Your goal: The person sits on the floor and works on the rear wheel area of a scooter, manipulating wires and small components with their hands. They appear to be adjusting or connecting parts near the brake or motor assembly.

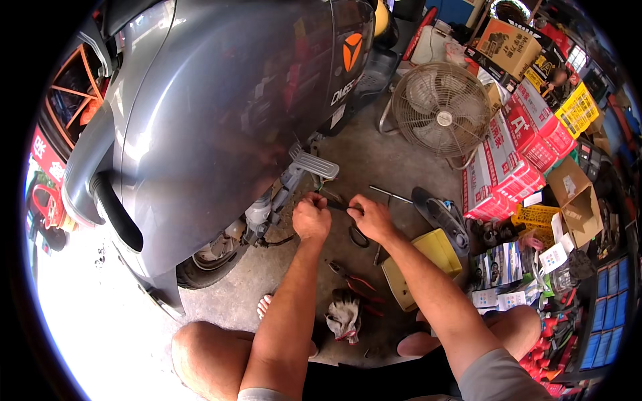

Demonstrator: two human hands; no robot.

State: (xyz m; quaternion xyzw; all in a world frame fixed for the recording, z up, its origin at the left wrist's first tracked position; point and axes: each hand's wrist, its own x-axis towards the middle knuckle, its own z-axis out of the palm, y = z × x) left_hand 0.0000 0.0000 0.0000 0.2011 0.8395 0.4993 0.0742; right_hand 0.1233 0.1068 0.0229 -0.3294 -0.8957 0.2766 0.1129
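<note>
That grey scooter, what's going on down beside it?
Someone's bare left hand and right hand are pinched on a dark strip held between them, just by the metal footrest of the grey scooter. What the strip is, I can't tell. Red-handled pliers and a soiled glove lie on the floor nearby, with a yellow tray under the right forearm.

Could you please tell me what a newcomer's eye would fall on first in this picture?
Most likely the large grey scooter, whose glossy body fills the upper left. Near the middle, just below its metal footrest, the left grip and right grip hold a black strip between them. A caged fan stands at upper right, beside red-and-white cartons.
</note>
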